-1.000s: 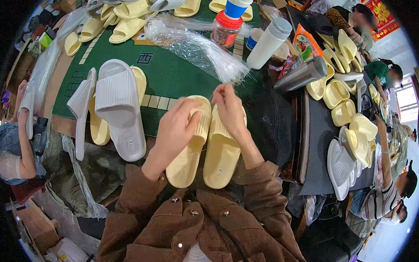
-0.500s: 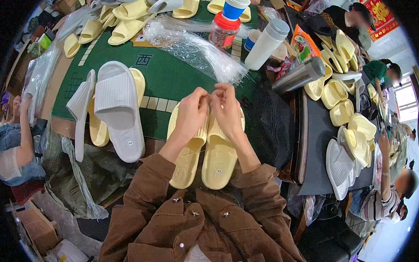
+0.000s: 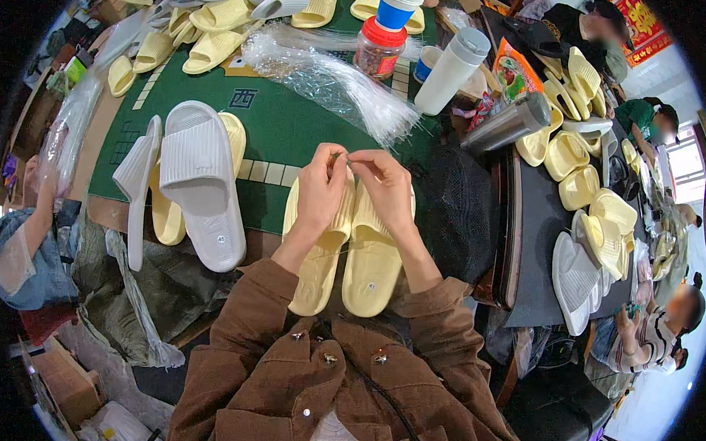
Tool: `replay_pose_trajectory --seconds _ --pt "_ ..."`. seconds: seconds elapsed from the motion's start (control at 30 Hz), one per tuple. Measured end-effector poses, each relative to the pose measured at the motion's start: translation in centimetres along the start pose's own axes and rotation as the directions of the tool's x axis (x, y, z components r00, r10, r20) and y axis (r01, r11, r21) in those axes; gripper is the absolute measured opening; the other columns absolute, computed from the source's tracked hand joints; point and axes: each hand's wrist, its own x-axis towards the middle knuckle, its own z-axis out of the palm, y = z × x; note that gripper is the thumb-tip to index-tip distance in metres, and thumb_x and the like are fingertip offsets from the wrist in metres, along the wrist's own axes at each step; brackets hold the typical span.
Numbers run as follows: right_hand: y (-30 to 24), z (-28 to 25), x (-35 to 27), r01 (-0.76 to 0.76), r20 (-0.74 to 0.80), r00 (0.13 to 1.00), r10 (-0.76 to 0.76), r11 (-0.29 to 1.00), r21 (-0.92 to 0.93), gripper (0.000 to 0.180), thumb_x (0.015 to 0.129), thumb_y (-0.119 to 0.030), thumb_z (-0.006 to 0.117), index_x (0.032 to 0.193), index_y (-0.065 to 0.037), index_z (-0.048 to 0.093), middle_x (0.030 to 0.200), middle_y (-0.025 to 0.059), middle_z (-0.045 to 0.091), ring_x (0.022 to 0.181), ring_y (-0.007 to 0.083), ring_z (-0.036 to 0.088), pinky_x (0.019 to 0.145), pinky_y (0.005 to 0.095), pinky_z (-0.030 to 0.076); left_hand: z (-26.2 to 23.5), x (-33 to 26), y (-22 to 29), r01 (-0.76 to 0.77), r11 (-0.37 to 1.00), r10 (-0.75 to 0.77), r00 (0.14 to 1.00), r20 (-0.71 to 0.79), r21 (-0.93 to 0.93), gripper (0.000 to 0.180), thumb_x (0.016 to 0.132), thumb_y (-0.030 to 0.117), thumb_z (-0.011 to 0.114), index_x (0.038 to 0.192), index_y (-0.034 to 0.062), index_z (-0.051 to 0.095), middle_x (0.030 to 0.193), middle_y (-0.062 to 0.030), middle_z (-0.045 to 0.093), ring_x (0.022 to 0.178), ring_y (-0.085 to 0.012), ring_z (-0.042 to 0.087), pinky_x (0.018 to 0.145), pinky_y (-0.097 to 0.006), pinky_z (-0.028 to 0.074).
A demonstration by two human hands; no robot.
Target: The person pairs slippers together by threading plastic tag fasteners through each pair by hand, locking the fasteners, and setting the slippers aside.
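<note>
Your pair of pale-yellow slippers (image 3: pixel 370 270) lies side by side at the near edge of the worktop (image 3: pixel 288 145), under your wrists. Toes away from you, heels toward you; long axes near fore-and-aft. Left hand (image 3: pixel 321 189) and right hand (image 3: pixel 387 187): fingertips pinched, meeting above the straps; anything between too small to tell. One second ago, your left hand lay over the left strap, fingertips apart from the right's.
</note>
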Motion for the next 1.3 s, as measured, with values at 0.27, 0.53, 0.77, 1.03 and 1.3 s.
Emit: replay_pose_trajectory --seconds 0.27,0.53,0.77,1.03,1.3 --pt "0.61 0.26 -0.18 0.019 0.01 1.0 -0.019 0.997 -0.074 0.01 0.084 0.0 0.062 0.093 0.001 0.065 0.085 0.007 0.067 0.075 0.0107 0.064 0.068 0.0239 0.051 0.13 -0.31 0.13 -0.054 0.998 0.053 0.998 -0.016 -0.045 0.008 0.091 0.006 0.054 0.096 0.0003 0.055 0.072 -0.009 0.059 0.063 -0.0128 0.059 0.058 -0.027 0.047" --pt "0.64 0.22 -0.16 -0.013 0.024 1.0 0.017 0.989 -0.148 0.008 0.084 -0.001 0.062 0.091 0.002 0.065 0.083 0.0074 0.067 0.074 0.0112 0.064 0.067 0.0243 0.051 -0.19 -0.26 0.41 -0.058 0.998 0.058 0.998 0.011 0.014 0.005 0.09 0.003 0.055 0.091 -0.0011 0.056 0.076 -0.0082 0.06 0.067 -0.0127 0.06 0.061 -0.027 0.047" --pt "0.58 0.32 -0.11 -0.009 -0.015 1.0 0.008 0.999 -0.042 0.009 0.085 -0.002 0.062 0.093 0.002 0.064 0.084 0.0072 0.066 0.073 0.0118 0.064 0.068 0.0247 0.052 0.11 -0.36 -0.14 -0.066 0.997 0.065 0.997 -0.036 -0.038 0.006 0.089 0.004 0.056 0.091 -0.001 0.057 0.075 -0.0093 0.061 0.066 -0.0144 0.061 0.061 -0.028 0.048" --pt "0.98 0.06 -0.01 -0.013 -0.018 1.0 0.012 0.998 -0.058 0.015 0.085 0.003 0.057 0.099 0.002 0.063 0.1 0.009 0.064 0.086 0.0148 0.064 0.074 0.0272 0.055 0.34 -0.28 -0.19 -0.099 0.991 0.093 0.993 0.073 0.09 0.006 0.089 0.004 0.057 0.091 -0.0016 0.058 0.074 -0.0079 0.059 0.065 -0.0098 0.054 0.058 -0.026 0.044" --pt "0.58 -0.12 0.13 0.077 0.048 0.996 -0.071 0.987 -0.139 0.026 0.084 0.003 0.058 0.109 -0.003 0.064 0.11 0.0105 0.061 0.094 0.0179 0.063 0.074 0.0282 0.056 0.3 -0.16 -0.45 -0.094 0.991 0.091 0.995 0.036 0.091 0.005 0.086 0.003 0.058 0.089 -0.0013 0.059 0.08 -0.0129 0.061 0.067 -0.024 0.06 0.062 -0.031 0.047"
